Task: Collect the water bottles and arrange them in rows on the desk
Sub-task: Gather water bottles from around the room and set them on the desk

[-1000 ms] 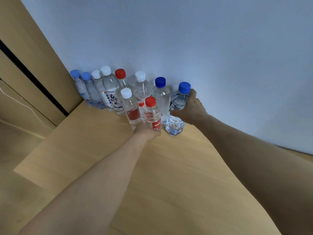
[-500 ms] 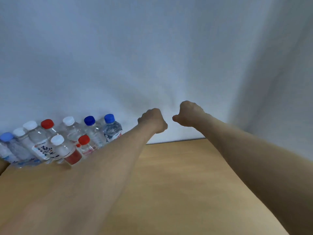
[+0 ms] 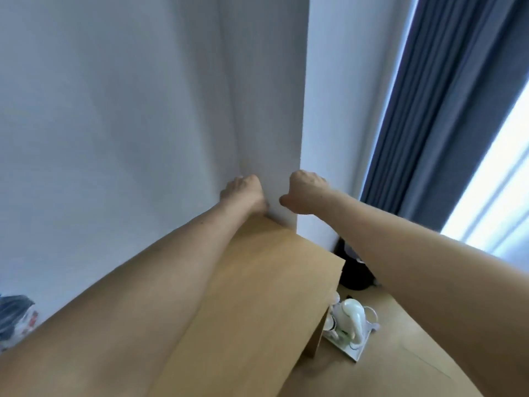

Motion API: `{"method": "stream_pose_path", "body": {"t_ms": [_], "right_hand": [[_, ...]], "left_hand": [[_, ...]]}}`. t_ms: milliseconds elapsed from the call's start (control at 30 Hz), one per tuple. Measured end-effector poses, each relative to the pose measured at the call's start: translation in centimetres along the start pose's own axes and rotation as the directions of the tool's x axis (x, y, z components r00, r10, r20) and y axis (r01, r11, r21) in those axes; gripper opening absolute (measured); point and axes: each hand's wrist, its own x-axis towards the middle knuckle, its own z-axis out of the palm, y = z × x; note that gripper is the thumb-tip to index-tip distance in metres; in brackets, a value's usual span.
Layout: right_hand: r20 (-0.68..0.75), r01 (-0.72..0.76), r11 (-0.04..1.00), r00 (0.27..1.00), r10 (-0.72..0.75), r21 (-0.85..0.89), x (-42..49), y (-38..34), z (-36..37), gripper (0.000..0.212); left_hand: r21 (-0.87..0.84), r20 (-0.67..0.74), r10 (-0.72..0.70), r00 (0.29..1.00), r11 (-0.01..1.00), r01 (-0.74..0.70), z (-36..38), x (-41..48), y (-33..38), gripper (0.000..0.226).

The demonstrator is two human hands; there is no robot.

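Note:
Both my arms stretch forward over the wooden desk [image 3: 257, 282] toward a wall corner. My left hand [image 3: 243, 193] is curled into a fist and holds nothing, close to the wall above the desk's far end. My right hand [image 3: 303, 193] is also a fist with nothing in it, just right of the corner edge. Only a blurred patch of the water bottles [image 3: 14, 316], dark blue, white and red, shows at the lower left edge, far behind my hands.
Past the desk's right end, on a lower wooden surface, a white kettle [image 3: 352, 319] stands on a white tray [image 3: 355, 353]. A black bin [image 3: 353, 270] sits by the wall. A dark curtain [image 3: 446, 110] and a bright window fill the right side.
The view has swung right, away from the rows of bottles, which slid out to the left edge. Both hands let go of bottles a second ago and now hang as empty fists.

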Motion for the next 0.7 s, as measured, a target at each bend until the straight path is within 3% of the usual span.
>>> {"method": "stream_pose_path", "body": {"t_ms": [267, 700], "right_hand": [[-0.121, -0.339, 0.938, 0.930, 0.346, 0.078, -9.8, 14.9, -4.6, 0.029], [-0.249, -0.680, 0.713, 0.670, 0.699, 0.173, -35.5, 37.6, -11.4, 0.027]], "left_hand": [[0.024, 0.065, 0.382, 0.922, 0.923, -0.384, 3.3, -6.0, 17.6, 0.042], [0.003, 0.159, 0.745, 0.648, 0.656, -0.755, 9.2, -27.9, 44.9, 0.041]]}}
